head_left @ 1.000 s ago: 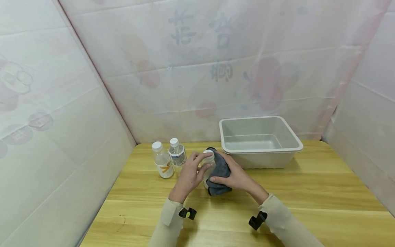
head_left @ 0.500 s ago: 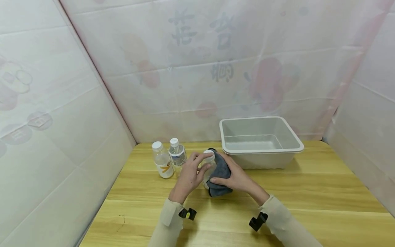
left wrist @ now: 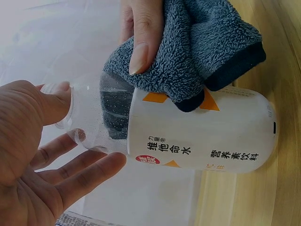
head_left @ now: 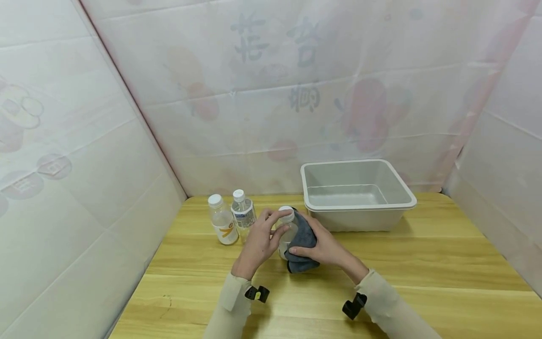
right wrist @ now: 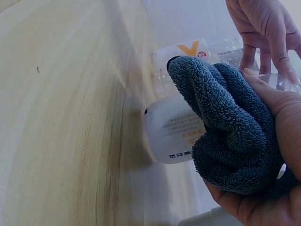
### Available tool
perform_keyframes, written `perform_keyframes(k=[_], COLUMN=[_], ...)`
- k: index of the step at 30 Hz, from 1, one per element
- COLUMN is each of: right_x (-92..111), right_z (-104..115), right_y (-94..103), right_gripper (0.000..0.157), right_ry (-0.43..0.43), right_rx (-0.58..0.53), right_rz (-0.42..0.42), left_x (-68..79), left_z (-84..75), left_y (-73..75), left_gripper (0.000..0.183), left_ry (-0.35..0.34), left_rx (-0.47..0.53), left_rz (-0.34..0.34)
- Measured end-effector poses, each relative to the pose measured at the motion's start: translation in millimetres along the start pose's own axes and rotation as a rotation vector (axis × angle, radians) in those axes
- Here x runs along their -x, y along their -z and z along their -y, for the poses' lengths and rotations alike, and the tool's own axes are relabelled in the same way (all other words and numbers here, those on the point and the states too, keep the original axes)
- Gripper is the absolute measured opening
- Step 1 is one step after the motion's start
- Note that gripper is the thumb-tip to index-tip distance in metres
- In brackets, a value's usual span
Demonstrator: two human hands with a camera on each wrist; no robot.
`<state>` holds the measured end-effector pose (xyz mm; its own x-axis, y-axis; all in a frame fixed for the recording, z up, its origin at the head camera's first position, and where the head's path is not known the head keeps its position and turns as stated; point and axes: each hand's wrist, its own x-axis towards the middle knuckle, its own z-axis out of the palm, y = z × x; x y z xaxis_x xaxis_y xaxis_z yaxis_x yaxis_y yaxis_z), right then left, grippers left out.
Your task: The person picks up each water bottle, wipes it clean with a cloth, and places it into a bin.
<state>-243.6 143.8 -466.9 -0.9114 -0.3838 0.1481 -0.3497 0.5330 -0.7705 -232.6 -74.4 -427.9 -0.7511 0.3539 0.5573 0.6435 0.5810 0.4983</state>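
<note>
A clear plastic bottle with a white cap and a white-and-orange label stands on the wooden table in front of me. My left hand holds it by the cap and neck, thumb on one side and fingers on the other. Droplets show on the clear upper part in the left wrist view. My right hand grips a folded grey-blue towel with dark edging and presses it round the bottle's right side. The towel hides part of the label; the right fingers are mostly behind it.
Two more capped bottles stand to the left: one with an orange mark on its label, and a clear one with a blue-and-white label. A grey plastic bin sits at the back right. Printed fabric walls enclose the table.
The towel and right hand have slid slightly down the bottle, so the towel's top edge sits lower behind the cap. The left hand and bottle stay in place.
</note>
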Motion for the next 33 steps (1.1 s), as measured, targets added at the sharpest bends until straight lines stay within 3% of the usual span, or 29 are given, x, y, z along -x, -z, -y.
perform_keyframes(k=[33], right_x=[2.3], right_z=[-9.0], right_y=[-6.6], right_gripper=[0.098], right_ry=[0.018], right_rx=[-0.014], right_rz=[0.001], left_x=[-0.4], left_z=[1.1], left_y=[-0.8], left_gripper=[0.036], left_ry=[-0.025], left_rx=[-0.017], left_rz=[-0.02])
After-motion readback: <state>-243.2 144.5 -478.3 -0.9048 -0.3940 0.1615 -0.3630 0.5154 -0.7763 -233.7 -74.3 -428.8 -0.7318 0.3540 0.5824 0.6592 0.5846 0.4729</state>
